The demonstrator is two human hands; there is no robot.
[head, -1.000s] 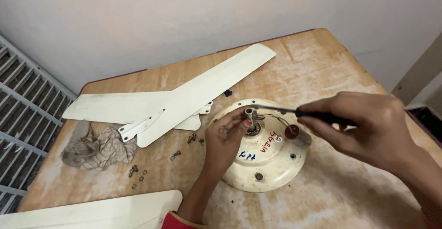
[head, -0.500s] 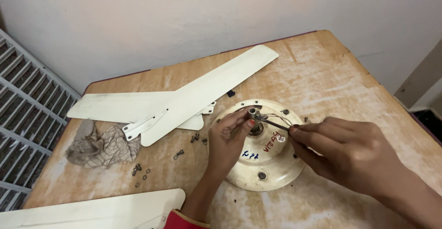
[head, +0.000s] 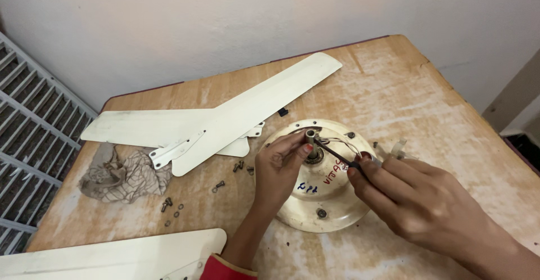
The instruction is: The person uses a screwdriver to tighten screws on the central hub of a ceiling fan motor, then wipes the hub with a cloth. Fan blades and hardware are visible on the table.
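A cream round fan motor housing (head: 332, 201) lies flat on the wooden table (head: 427, 105), with a short metal shaft (head: 310, 136) sticking up from its middle. My left hand (head: 278, 170) rests on the housing and pinches the shaft between thumb and fingers. My right hand (head: 408, 198) holds a thin dark screwdriver (head: 337, 155), its tip at the base of the shaft beside some thin wires (head: 343, 142).
Two cream fan blades (head: 225, 122) lie crossed at the back left, a third (head: 112, 257) at the near left edge. Loose screws (head: 216, 187) and a crumpled rag (head: 126, 176) sit between them. A metal grille (head: 28, 145) stands left.
My right hand has dropped lower and nearer, swinging the screwdriver so its tip meets the shaft from the right. My left hand stays on the shaft.
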